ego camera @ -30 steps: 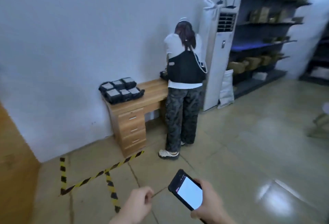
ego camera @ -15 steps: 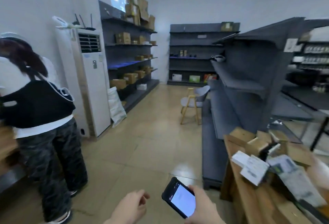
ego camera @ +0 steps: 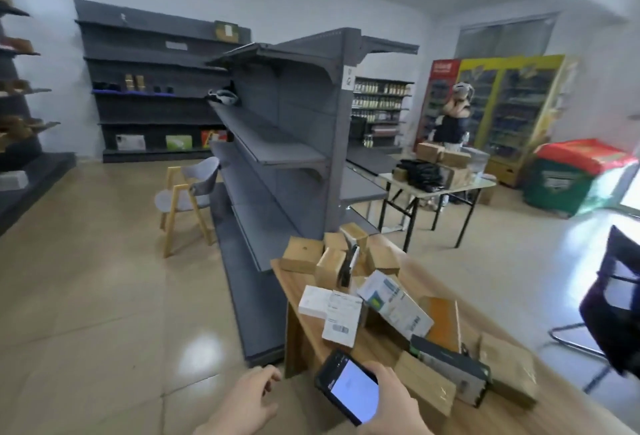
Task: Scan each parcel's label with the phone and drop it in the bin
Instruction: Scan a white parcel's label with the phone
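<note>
The right hand (ego camera: 393, 403) curls round a slim black smartphone (ego camera: 349, 391), its glossy lit screen tilted up, probably ready to scan. The left hand (ego camera: 242, 403) hangs loosely curled and empty, free to pick. Just ahead, matte cardboard boxes (ego camera: 300, 254) and a white parcel (ego camera: 342, 318), label upward, lie heaped on the wooden table (ego camera: 294, 284); no bin shows.

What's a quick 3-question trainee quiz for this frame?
1. The black lit-screen smartphone is in: A) left hand B) right hand C) neither.
2. True or false: the left hand is holding nothing.
3. Where do the brown cardboard and white labelled parcels lie?
Key: 1 B. 2 True. 3 On the light wooden table.
</note>
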